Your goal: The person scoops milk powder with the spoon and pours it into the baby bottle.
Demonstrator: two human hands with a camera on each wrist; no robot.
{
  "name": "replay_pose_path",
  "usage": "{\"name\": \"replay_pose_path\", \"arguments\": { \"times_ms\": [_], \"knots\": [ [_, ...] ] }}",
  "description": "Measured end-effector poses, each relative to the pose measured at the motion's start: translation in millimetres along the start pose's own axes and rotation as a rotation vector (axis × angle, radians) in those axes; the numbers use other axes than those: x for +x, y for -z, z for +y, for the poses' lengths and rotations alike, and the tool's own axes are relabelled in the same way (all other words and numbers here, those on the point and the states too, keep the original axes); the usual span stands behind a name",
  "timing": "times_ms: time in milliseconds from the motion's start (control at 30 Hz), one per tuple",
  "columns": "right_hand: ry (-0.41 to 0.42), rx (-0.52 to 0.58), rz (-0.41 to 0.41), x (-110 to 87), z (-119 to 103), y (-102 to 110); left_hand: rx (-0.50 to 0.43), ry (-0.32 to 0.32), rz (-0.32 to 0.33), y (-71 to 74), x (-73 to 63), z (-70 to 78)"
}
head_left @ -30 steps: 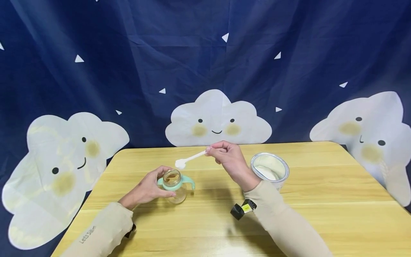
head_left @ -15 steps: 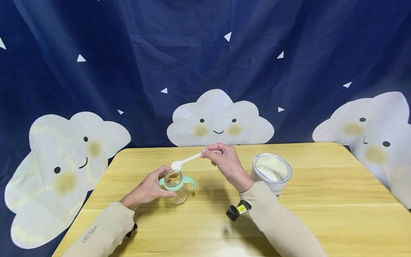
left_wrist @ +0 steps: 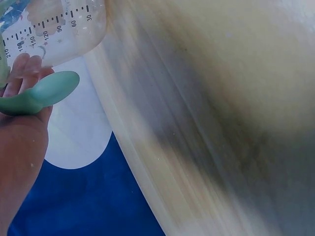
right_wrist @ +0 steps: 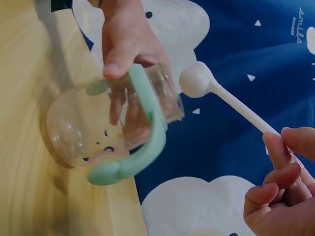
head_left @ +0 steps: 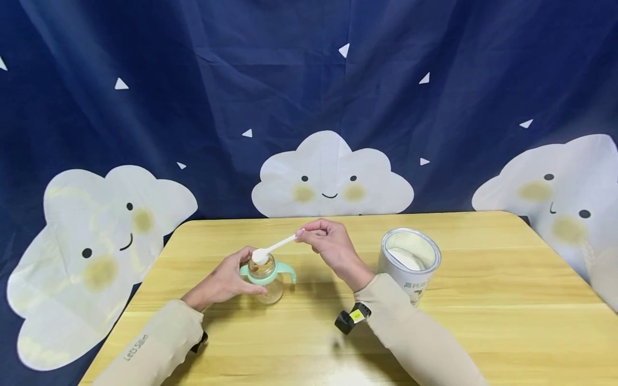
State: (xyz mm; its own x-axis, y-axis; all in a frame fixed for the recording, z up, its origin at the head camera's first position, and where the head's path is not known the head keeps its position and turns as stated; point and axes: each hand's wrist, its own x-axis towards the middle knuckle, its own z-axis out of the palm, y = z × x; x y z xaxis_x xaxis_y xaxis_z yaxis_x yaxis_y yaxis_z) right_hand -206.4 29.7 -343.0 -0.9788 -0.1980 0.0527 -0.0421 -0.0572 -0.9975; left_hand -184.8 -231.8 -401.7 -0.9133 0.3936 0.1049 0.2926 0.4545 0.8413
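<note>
A clear baby bottle [head_left: 273, 292] with a mint-green collar and two handles stands uncapped, its base close over the table. My left hand [head_left: 223, 281] grips it around the neck, thumb in front and fingers behind. Printed scale marks show on the bottle [left_wrist: 59, 34] in the left wrist view, beside a green handle [left_wrist: 58, 88]. Between thumb and index finger my right hand [head_left: 333, 250] pinches the end of a white measuring scoop's long handle [head_left: 282, 243]. White powder fills the scoop's bowl [head_left: 260, 256], which overlaps the bottle's mouth. In the right wrist view the bowl [right_wrist: 195, 79] hangs just off the rim.
Right of my right forearm stands an open can [head_left: 397, 272] with white powder [head_left: 406, 259] inside. The wooden table [head_left: 507, 268] ends at a dark blue curtain [head_left: 309, 69] printed with clouds.
My right hand has moved left and slightly down, bringing the scoop from behind the bottle to over its mouth. My left hand keeps its grip on the bottle, nearly still.
</note>
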Motion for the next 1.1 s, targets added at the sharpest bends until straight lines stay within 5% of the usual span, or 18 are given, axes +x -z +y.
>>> {"name": "replay_pose_path", "arguments": {
  "times_ms": [500, 1100],
  "knots": [
    [0.009, -0.045, 0.009, 1.3, 9, -3, -0.022, 0.005, -0.004, 0.1, 3.7, 1.8],
    [0.253, -0.465, -0.154, -4.1, 7, 7, -0.020, 0.011, -0.006, 0.4, 0.8, 0.0]
  ]
}}
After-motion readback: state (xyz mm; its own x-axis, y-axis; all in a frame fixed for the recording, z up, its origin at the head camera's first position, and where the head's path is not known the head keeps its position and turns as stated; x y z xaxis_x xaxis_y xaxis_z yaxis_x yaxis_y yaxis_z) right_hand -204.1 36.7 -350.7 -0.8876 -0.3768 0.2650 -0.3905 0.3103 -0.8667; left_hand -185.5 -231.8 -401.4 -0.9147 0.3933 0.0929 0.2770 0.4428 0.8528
